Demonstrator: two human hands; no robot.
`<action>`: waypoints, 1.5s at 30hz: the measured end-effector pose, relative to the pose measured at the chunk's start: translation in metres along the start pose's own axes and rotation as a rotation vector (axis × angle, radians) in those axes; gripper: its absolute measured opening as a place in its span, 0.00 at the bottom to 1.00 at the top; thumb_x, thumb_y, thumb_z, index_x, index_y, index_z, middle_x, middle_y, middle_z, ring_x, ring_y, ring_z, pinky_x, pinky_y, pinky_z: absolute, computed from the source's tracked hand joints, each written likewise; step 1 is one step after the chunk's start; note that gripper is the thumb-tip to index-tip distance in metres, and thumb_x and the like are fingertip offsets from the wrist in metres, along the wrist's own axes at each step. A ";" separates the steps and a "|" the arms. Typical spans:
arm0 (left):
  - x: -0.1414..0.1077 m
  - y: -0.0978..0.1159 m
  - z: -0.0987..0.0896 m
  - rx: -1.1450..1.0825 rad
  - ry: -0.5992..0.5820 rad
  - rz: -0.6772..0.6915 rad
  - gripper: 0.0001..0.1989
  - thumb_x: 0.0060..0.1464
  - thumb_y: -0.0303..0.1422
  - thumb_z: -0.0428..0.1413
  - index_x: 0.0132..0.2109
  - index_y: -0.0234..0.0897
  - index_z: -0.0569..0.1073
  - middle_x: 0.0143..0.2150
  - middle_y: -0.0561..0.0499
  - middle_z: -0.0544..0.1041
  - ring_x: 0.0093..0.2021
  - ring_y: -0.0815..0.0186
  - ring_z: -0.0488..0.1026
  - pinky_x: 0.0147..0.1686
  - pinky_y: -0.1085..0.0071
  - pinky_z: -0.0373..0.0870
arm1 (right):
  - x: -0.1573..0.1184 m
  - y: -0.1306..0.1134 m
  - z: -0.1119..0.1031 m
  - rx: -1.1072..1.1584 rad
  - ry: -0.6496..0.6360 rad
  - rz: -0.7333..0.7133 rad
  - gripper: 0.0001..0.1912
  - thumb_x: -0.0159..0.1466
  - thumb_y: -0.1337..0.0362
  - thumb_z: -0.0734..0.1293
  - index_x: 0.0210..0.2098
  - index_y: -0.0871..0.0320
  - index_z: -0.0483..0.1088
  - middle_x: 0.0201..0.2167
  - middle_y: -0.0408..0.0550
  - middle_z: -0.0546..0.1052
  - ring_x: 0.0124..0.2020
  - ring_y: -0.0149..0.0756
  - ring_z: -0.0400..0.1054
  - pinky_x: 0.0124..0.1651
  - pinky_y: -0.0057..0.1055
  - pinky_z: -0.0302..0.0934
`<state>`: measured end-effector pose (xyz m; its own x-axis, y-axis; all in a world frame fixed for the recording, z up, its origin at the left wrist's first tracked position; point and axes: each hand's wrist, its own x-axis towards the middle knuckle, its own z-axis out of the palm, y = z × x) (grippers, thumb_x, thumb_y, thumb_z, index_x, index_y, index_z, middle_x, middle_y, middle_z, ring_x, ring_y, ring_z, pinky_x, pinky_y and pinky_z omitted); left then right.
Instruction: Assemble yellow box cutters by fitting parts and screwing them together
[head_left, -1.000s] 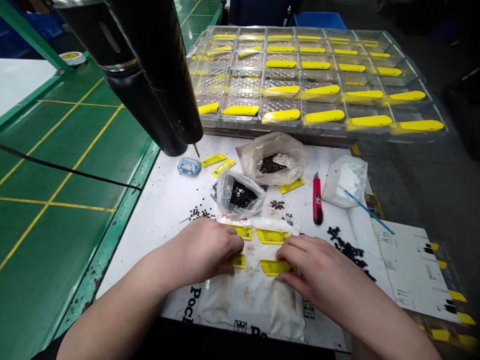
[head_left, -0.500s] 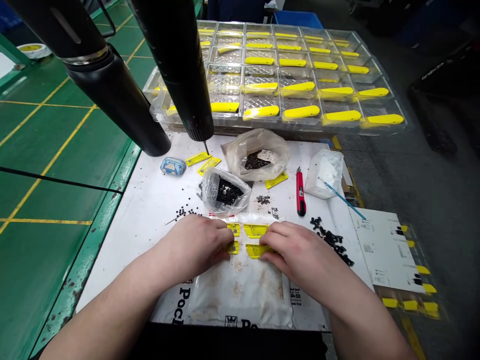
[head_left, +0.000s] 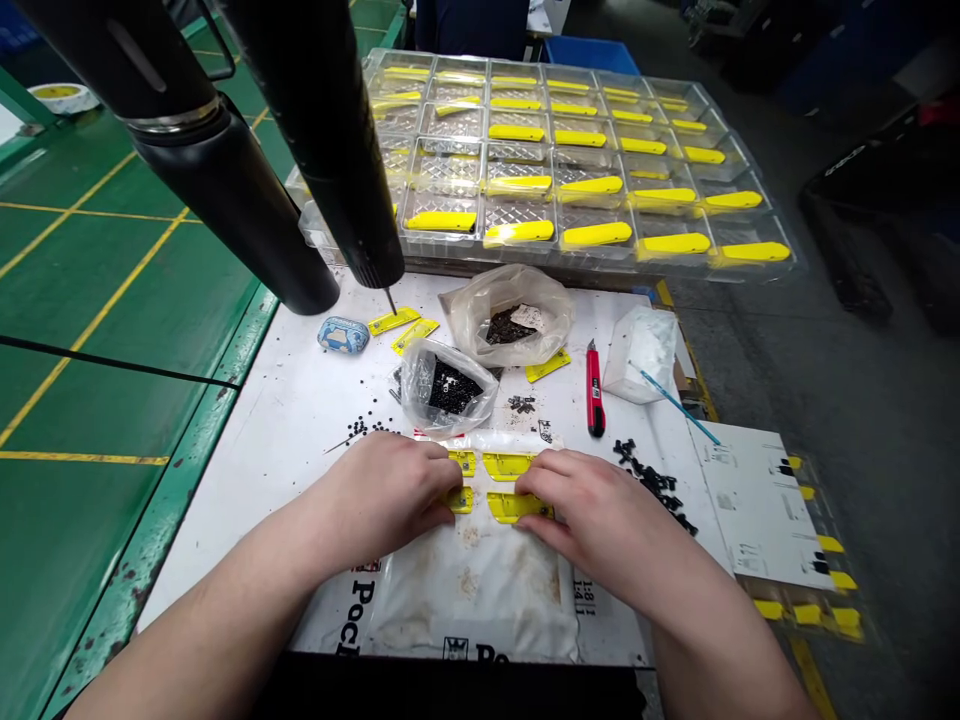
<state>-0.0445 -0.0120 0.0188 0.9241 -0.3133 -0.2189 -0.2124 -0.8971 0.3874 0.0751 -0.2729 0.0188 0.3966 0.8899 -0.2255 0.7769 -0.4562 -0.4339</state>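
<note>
Four yellow plastic tabs (head_left: pixel 508 466) are held on a white bag (head_left: pixel 472 590) between the left grip (head_left: pixel 382 495) and right grip (head_left: pixel 600 510), clamping not discernible; many yellow pieces (head_left: pixel 596 234) are left in a clear tray (head_left: pixel 525 258) beyond both grips.

A white-topped bench (head_left: pixel 315 420) with a green edge carries a white plastic mailer (head_left: pixel 472 595) at its near side. Beyond it lie two clear plastic bags of black parts (head_left: pixel 450 390) (head_left: pixel 510 322), scattered black pellets (head_left: pixel 364 428), and a loose heap of black pieces (head_left: pixel 652 478). A red utility knife (head_left: pixel 595 390) lies near a bag of white material (head_left: pixel 640 352) and a thin blue stick (head_left: pixel 675 405). Yellow strips (head_left: pixel 394 321) and a small blue-and-white tin (head_left: pixel 343 335) sit toward the far edge, and a printed white sheet (head_left: pixel 765 505) lies at the right.
</note>
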 end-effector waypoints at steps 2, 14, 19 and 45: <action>-0.002 -0.001 0.000 -0.032 0.040 0.020 0.06 0.64 0.37 0.68 0.44 0.44 0.79 0.43 0.56 0.84 0.39 0.61 0.81 0.33 0.65 0.62 | -0.001 0.000 0.000 -0.005 0.003 0.001 0.06 0.70 0.62 0.77 0.44 0.52 0.79 0.43 0.44 0.80 0.45 0.44 0.77 0.47 0.42 0.70; 0.008 -0.008 0.010 0.027 0.192 -0.209 0.08 0.69 0.40 0.63 0.51 0.46 0.84 0.44 0.51 0.86 0.39 0.58 0.84 0.34 0.66 0.67 | 0.012 0.009 0.005 -0.021 0.213 0.066 0.10 0.73 0.63 0.73 0.53 0.52 0.80 0.52 0.49 0.81 0.51 0.46 0.78 0.51 0.45 0.76; 0.008 -0.006 0.009 0.028 0.169 -0.223 0.08 0.69 0.41 0.63 0.49 0.46 0.83 0.44 0.53 0.86 0.40 0.57 0.84 0.34 0.64 0.69 | 0.014 0.009 0.005 -0.017 0.164 0.118 0.09 0.72 0.62 0.75 0.52 0.52 0.80 0.50 0.48 0.82 0.51 0.48 0.79 0.52 0.48 0.77; 0.004 -0.009 0.003 0.017 0.153 -0.234 0.10 0.70 0.41 0.62 0.52 0.44 0.83 0.47 0.50 0.87 0.44 0.55 0.85 0.39 0.64 0.72 | 0.013 0.008 0.001 -0.011 0.152 0.103 0.09 0.73 0.63 0.73 0.52 0.52 0.80 0.50 0.49 0.82 0.52 0.46 0.79 0.53 0.45 0.76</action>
<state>-0.0395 -0.0060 0.0113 0.9856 -0.0471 -0.1622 0.0086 -0.9450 0.3270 0.0862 -0.2652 0.0116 0.5429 0.8291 -0.1336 0.7332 -0.5456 -0.4059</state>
